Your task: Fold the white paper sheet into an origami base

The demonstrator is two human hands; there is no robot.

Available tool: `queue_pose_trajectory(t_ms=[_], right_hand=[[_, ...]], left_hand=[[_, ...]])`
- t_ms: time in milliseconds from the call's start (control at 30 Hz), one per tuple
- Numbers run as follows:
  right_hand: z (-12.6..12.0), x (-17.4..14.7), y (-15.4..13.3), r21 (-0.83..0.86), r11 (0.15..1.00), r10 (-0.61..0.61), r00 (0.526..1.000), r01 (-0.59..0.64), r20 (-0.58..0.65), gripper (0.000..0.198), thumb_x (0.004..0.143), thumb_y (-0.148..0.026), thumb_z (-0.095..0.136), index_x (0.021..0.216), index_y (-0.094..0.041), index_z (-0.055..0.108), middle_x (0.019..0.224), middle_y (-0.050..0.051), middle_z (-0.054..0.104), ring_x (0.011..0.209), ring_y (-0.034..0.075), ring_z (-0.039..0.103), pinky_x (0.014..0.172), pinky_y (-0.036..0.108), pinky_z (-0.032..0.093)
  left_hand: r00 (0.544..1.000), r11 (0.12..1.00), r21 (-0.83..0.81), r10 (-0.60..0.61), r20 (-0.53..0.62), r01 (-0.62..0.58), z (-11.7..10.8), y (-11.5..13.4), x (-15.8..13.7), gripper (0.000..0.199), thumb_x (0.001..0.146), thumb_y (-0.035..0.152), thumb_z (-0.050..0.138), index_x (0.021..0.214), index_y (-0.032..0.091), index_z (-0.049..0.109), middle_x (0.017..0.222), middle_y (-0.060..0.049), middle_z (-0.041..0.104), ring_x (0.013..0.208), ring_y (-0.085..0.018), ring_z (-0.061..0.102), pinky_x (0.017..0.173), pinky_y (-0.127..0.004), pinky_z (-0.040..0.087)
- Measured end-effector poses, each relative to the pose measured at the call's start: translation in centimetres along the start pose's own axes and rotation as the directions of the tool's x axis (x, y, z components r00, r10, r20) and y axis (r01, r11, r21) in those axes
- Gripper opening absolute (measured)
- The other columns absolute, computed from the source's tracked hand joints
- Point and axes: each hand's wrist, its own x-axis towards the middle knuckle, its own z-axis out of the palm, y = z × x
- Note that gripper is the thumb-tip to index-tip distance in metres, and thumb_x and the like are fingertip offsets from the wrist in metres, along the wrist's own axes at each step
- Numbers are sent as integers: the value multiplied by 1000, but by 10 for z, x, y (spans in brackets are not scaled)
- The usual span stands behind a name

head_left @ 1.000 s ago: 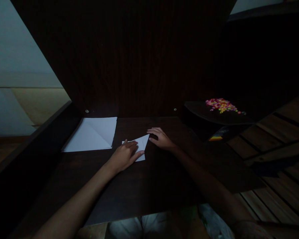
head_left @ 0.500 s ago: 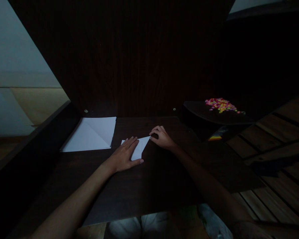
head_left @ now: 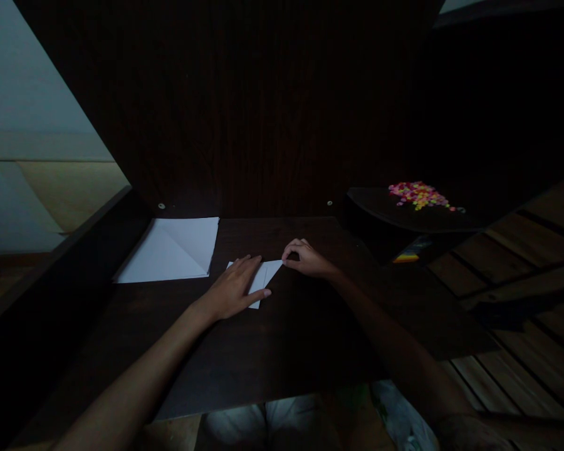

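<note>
A small folded piece of white paper (head_left: 269,272) lies on the dark wooden desk (head_left: 244,357). My left hand (head_left: 232,288) rests flat over its left part, fingers stretched out and thumb apart along the lower side. The paper's pointed right corner is pinched between the thumb and fingertips of my right hand (head_left: 305,258). Part of the paper is hidden under the left hand; its lower tip shows below the left thumb.
A stack of white paper sheets (head_left: 169,254) with creases on top lies at the back left. On a curved shelf (head_left: 376,210) at the right sits a pile of small colourful pieces (head_left: 420,195). A dark board rises behind the desk, and a low side panel (head_left: 61,257) stands left.
The folded paper has turned slightly, its right corner a little lower and its lower tip further left. My left thumb has moved up a little; my right hand keeps its pinch.
</note>
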Motion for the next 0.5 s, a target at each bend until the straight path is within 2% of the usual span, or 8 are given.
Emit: queue_pose_trajectory(t_ms=[133,367,500], right_hand=[[0,-2,-7,-29,999,-24,1000,24,1,18,78,-16,68,95,-21,67,103,7,57,105,24,50,96,42,39],[4,-1,-8,-20,998,-59,998,60,29,9,79,-17,68,88,-20,67,99,6,59,102,23,52,93,41,40],[-1,-1,-10,55,989,-140,986,135,93,6,79,-19,68,85,-20,67,94,4,62,97,21,55,91,39,41]], left_hand=[[996,998,62,26,-83,-21,3,1,4,68,92,58,48,142,13,40,143,-18,48,132,-34,42,108,-50,36],[987,997,67,-35,-157,46,7,8,9,62,84,54,61,133,17,50,134,-14,54,118,-35,46,97,-53,40],[985,995,86,-41,-170,56,5,11,10,45,83,50,64,114,18,60,118,-11,61,105,-32,50,89,-49,42]])
